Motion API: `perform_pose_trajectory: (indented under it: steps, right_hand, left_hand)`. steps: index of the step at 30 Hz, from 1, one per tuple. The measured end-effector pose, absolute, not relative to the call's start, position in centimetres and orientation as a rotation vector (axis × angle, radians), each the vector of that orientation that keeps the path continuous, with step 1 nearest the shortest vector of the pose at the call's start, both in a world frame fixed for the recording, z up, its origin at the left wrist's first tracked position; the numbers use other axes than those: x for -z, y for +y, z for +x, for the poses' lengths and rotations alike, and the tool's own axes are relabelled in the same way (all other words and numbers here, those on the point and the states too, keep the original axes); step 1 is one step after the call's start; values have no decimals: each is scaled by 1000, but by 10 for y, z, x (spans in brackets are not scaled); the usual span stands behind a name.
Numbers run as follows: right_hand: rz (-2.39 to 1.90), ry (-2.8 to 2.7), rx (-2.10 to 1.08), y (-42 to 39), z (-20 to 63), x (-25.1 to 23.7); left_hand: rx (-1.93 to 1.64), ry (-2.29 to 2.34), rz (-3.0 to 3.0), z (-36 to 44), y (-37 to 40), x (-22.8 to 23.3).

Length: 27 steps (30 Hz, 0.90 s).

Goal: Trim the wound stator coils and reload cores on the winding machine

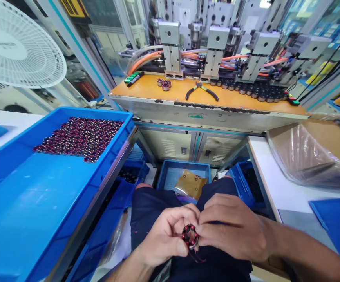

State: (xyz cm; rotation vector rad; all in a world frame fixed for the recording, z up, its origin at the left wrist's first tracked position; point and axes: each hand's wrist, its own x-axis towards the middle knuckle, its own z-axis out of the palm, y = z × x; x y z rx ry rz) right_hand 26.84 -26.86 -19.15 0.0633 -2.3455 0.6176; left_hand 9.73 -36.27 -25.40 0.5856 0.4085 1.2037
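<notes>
A small wound motor stator (185, 236), a dark ring with red wire coils and a bare metal edge, sits above my lap. My left hand (168, 231) grips it, the thumb on its near left side and the fingers curled behind. Closed fingers of my right hand (231, 227) press against the stator's right side. Thin red lead wires (198, 258) hang loose below the ring. My right fingertips are partly hidden, so whether they also pinch a wire cannot be made out.
At left, a blue tray (20, 243) carries many stators (78, 137). Ahead, an orange bench (146, 90) bears pliers (201, 91), a few stators and rows of dark parts (255, 91) under machine heads. A blue bin (161, 176) lies beyond my knees; a plastic-lined carton (305, 152) stands right.
</notes>
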Motion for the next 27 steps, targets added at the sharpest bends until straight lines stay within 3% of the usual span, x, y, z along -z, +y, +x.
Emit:
perform_pose_trajectory:
  steps: [17,23,27]
  right_hand:
    - [-359,-2109,-702,-295,263,209]
    - [-343,-2106,-599,-296,262,210]
    - [-386,-2102,-567,-298,261,209]
  left_hand:
    - [-1468,687,927,97,-360,247]
    - [-1212,849,941,86,-366,239]
    - [-1230,914,947,84,-371,235]
